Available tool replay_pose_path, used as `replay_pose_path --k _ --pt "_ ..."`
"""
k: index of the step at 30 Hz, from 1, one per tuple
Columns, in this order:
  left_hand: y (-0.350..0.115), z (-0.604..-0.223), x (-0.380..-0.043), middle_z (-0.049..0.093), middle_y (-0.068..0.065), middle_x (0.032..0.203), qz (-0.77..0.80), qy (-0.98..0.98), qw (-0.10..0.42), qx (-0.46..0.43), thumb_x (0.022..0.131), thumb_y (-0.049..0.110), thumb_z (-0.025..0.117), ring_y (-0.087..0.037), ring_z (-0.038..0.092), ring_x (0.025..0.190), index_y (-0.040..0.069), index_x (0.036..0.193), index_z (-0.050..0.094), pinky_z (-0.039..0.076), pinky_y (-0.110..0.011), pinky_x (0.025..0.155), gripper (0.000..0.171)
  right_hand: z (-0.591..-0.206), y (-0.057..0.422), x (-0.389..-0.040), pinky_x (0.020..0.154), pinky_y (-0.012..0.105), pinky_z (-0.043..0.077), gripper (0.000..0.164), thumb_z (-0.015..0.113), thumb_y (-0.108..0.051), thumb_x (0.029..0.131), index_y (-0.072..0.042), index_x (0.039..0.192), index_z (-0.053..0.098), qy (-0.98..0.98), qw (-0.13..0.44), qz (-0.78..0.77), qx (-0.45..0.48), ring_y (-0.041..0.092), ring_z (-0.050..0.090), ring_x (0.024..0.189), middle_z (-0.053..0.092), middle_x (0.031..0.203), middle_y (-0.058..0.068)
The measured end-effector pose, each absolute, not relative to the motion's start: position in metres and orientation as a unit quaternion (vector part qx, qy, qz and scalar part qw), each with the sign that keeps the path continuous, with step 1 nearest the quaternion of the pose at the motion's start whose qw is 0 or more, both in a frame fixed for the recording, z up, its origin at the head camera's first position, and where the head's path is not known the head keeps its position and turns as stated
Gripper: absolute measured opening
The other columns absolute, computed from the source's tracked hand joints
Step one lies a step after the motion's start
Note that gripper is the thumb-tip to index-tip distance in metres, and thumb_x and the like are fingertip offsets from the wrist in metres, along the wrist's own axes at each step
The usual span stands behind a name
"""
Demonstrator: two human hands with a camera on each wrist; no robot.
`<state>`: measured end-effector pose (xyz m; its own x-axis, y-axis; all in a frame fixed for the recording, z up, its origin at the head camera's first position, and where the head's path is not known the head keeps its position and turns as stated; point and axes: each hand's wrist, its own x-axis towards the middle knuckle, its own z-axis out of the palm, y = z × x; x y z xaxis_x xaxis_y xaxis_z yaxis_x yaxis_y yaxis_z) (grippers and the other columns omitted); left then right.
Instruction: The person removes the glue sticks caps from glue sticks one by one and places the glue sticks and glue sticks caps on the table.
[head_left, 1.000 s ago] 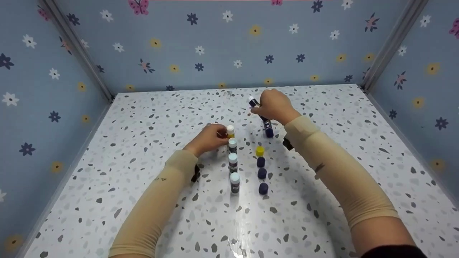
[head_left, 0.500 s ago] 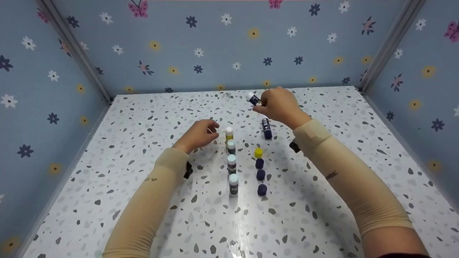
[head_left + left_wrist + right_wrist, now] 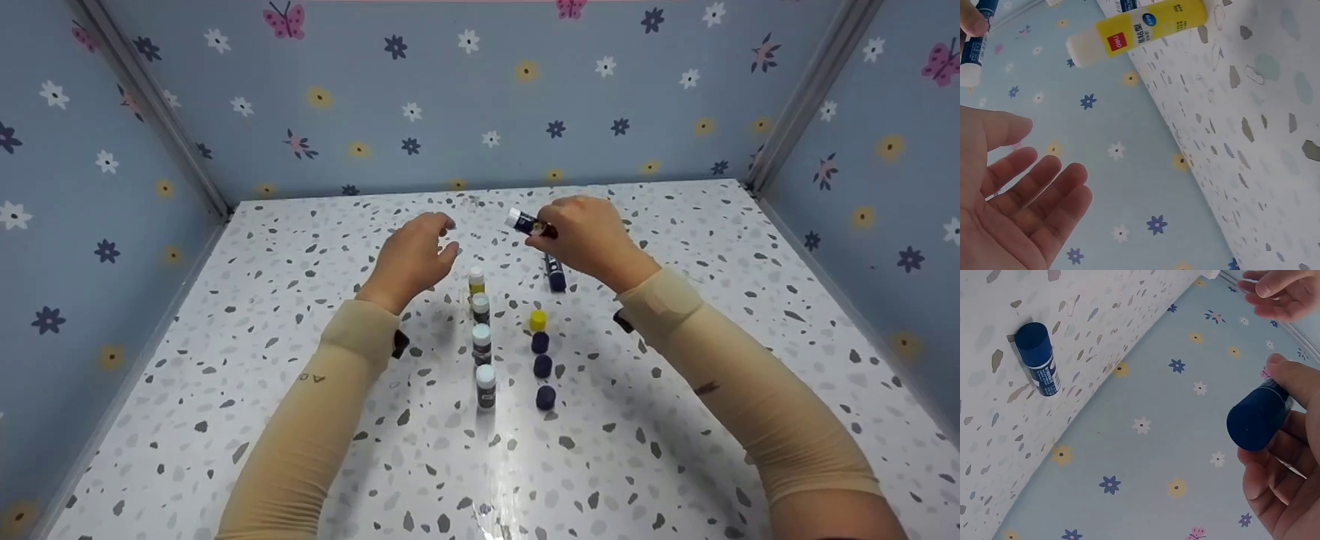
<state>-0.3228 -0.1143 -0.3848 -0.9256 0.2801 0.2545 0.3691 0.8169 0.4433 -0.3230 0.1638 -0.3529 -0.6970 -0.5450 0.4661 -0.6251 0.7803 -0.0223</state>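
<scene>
My right hand (image 3: pixel 589 232) grips a dark blue glue stick (image 3: pixel 525 222) above the table, its white end toward my left hand. The right wrist view shows its blue cap (image 3: pixel 1249 424) between thumb and fingers. My left hand (image 3: pixel 411 259) hangs in the air to the left, fingers spread a little and holding nothing. Below lies another blue glue stick (image 3: pixel 1040 363) on its side. A yellow glue stick (image 3: pixel 1145 28) stands white end up, nearest my left hand. It heads a row with several dark glue sticks (image 3: pixel 486 390), also upright with white tops.
Right of the row, a yellow cap (image 3: pixel 538 321) and several dark blue caps (image 3: pixel 545 398) form a second line on the speckled table (image 3: pixel 337 465). Flower-patterned walls (image 3: pixel 480 97) enclose the back and both sides.
My left hand has left the yellow glue stick and moved back and up, its fingers opening. My right hand has lifted the blue glue stick away from the lying one and tilted it toward the left.
</scene>
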Motion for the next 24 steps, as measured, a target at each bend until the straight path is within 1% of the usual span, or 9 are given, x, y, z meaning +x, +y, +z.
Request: replay_pose_path --k 6,11,14,17,21,24 --pt "-0.1 -0.38 -0.315 0.072 -0.02 0.129 -0.163 -0.951 0.155 -0.214 0.107 0.019 0.067 -0.036 0.075 0.106 -0.001 0.141 0.063 0.063 -0.049 0.092 0.039 -0.354 0.162 -0.317 0.059 0.044 0.059 0.03 0.087 -0.029 0.094 -0.003 0.088 0.076 -0.894 0.269 0.058 0.353 0.028 0.067 0.066 0.074 0.078 0.011" --pt "-0.09 -0.377 -0.309 0.072 -0.02 0.122 -0.097 -0.95 0.181 -0.236 0.105 0.019 0.07 -0.035 0.075 0.103 -0.003 0.137 0.064 0.065 -0.046 0.087 0.039 -0.357 0.159 -0.312 0.058 0.043 0.057 0.03 0.089 -0.031 0.092 -0.005 0.085 0.075 -0.883 0.286 0.039 0.37 0.028 0.065 0.066 0.071 0.074 0.009" --pt "-0.084 -0.377 -0.306 0.072 -0.02 0.117 -0.068 -0.945 0.198 -0.252 0.104 0.019 0.072 -0.034 0.074 0.098 -0.004 0.13 0.066 0.065 -0.045 0.083 0.035 -0.359 0.155 -0.309 0.057 0.042 0.056 0.03 0.089 -0.032 0.092 -0.006 0.085 0.075 -0.879 0.291 0.024 0.377 0.027 0.063 0.065 0.07 0.074 0.008" --pt "-0.078 -0.377 -0.305 0.072 -0.018 0.108 -0.039 -0.935 0.224 -0.272 0.103 0.018 0.072 -0.033 0.072 0.089 -0.003 0.121 0.067 0.065 -0.044 0.077 0.028 -0.362 0.151 -0.307 0.056 0.041 0.056 0.029 0.09 -0.03 0.091 -0.006 0.084 0.074 -0.871 0.303 0.014 0.388 0.027 0.062 0.064 0.069 0.073 0.008" --pt "-0.069 -0.376 -0.303 0.068 -0.015 0.092 0.002 -0.918 0.266 -0.293 0.101 0.012 0.068 -0.03 0.067 0.076 0.0 0.105 0.066 0.061 -0.042 0.065 0.013 -0.364 0.147 -0.305 0.054 0.04 0.054 0.031 0.091 -0.024 0.088 -0.007 0.075 0.069 -0.855 0.32 0.012 0.408 0.025 0.058 0.059 0.065 0.068 0.007" --pt "-0.063 -0.376 -0.302 0.066 -0.013 0.085 0.025 -0.912 0.278 -0.299 0.1 0.008 0.065 -0.028 0.064 0.07 0.002 0.096 0.065 0.059 -0.041 0.061 0.008 -0.366 0.144 -0.305 0.052 0.039 0.052 0.032 0.09 -0.018 0.085 -0.008 0.07 0.064 -0.846 0.328 0.015 0.42 0.024 0.053 0.057 0.062 0.065 0.006"
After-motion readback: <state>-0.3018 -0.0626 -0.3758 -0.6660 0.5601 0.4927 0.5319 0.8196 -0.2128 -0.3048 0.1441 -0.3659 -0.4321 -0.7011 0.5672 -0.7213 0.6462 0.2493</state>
